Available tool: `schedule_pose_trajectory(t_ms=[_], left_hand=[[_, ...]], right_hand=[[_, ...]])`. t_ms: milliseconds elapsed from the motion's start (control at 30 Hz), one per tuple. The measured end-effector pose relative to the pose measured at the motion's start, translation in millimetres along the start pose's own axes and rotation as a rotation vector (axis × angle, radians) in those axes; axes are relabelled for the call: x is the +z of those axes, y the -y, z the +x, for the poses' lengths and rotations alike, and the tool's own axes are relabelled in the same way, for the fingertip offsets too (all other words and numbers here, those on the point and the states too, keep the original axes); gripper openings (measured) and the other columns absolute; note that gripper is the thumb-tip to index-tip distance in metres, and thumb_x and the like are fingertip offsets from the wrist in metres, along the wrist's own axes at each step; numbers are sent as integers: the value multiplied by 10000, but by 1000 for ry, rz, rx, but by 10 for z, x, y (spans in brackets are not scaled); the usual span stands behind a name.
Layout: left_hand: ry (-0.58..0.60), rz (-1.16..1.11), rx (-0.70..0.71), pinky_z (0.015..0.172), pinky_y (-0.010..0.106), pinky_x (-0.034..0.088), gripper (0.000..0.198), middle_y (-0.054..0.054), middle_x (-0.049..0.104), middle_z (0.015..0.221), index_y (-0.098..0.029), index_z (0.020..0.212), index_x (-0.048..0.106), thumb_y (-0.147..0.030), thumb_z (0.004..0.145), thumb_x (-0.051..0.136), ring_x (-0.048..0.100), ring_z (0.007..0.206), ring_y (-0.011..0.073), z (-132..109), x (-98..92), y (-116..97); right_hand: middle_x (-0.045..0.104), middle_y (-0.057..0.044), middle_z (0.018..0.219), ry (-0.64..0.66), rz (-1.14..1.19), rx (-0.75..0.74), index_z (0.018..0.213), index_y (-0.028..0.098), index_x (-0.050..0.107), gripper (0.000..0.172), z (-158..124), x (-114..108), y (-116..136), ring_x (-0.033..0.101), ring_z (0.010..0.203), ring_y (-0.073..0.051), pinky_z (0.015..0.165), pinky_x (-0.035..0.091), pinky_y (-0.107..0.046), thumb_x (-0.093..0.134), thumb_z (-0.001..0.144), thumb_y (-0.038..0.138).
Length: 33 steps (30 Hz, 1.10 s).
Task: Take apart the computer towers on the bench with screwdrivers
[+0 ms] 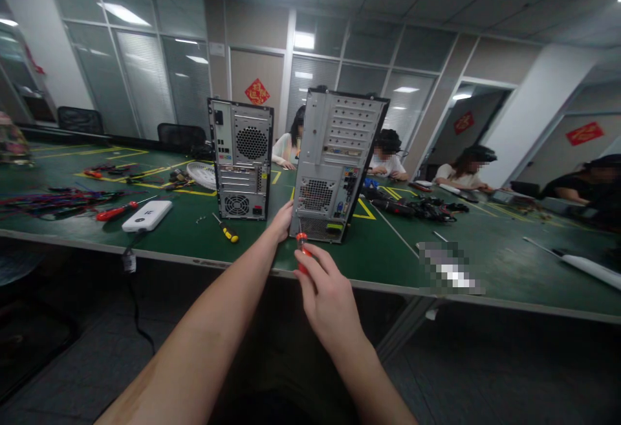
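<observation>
The larger grey computer case (313, 147) stands upright with its back panel towards me. Against its lower left side is my left hand (283, 220); the fingers are mostly hidden along the case. My right hand (327, 286) is closed around the handle of a red screwdriver (301, 239). The shaft points up at the lower left corner of the back panel; whether the tip sits in a screw I cannot tell. To the left stands a smaller computer case (241, 182), also back side towards me. A yellow and black screwdriver (229, 233) lies in front of it.
Left on the green table (194, 239) are a white power bank (147, 216), a second red screwdriver (116, 211) and bundled wires (58, 204). Black cables (427, 208) lie to the right, near a blurred patch (449, 266). Several people sit across the table.
</observation>
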<state>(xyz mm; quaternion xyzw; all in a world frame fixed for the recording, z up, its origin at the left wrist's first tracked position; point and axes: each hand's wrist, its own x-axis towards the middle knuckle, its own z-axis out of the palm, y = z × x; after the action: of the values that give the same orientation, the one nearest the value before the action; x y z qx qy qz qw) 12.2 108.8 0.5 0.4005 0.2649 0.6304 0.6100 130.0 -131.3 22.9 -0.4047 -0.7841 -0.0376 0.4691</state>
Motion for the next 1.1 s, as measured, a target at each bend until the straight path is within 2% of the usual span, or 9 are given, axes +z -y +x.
schedule_pose_trajectory(t_ms=[100,200,300,433,533,700,833,933,1100], left_hand=[[2,6,10,768,304,600,361,59,812,894,-175,1108,783,-299,771,818,767,830,213,-2,1,1],[0,13,9,785,311,604,357,60,814,900,-179,1107,785,-306,774,819,770,839,215,-16,10,-10],[1,14,12,828,329,608,342,61,817,925,-180,1095,787,-308,779,817,773,866,221,-34,25,-27],[6,3,9,858,333,610,343,61,822,958,-180,1102,790,-289,778,818,772,890,219,-48,31,-42],[16,-15,-5,840,321,613,381,66,824,967,-179,1137,790,-286,773,827,772,887,217,-54,26,-45],[-8,-15,-25,832,327,615,408,73,820,956,-180,1151,791,-306,768,850,774,876,223,-63,28,-53],[15,-12,-10,843,331,612,399,72,821,962,-180,1138,793,-320,769,846,773,891,228,-57,27,-47],[30,-8,0,840,326,609,386,68,821,972,-181,1116,794,-326,761,843,770,895,224,-38,16,-27],[18,-7,12,846,321,603,363,68,816,957,-172,1085,789,-315,755,839,768,889,217,-13,-2,-6]], right_hand=[[713,-146,1279,-64,2,30,1316,202,724,313,8,10,-12,738,1146,-270,1003,632,-397,671,1007,221],[710,-144,1284,-71,-6,16,1313,196,731,315,31,-1,-13,724,1152,-263,999,624,-383,678,1002,209],[702,-135,1361,1,-62,-53,1312,205,741,341,62,-42,-2,690,1152,-263,1015,607,-430,609,1008,125],[704,-114,1392,137,-155,-99,1289,216,747,401,80,-81,21,669,1059,-273,950,614,-481,556,979,46],[694,-121,1371,151,-99,-29,1256,207,737,331,77,-63,43,693,1111,-272,969,618,-447,633,967,85],[688,-124,1265,68,-40,77,1167,207,732,232,80,1,45,748,1020,-262,857,654,-384,761,937,205],[686,-132,1333,40,33,41,1233,201,735,289,81,-1,17,730,1133,-261,969,634,-382,711,953,130],[689,-122,1389,96,0,-4,1252,211,751,338,75,-42,11,689,1216,-282,1060,595,-454,617,976,69],[666,-130,1452,167,-21,-20,1334,199,719,376,62,-100,32,662,1263,-296,1106,565,-511,584,1002,88]])
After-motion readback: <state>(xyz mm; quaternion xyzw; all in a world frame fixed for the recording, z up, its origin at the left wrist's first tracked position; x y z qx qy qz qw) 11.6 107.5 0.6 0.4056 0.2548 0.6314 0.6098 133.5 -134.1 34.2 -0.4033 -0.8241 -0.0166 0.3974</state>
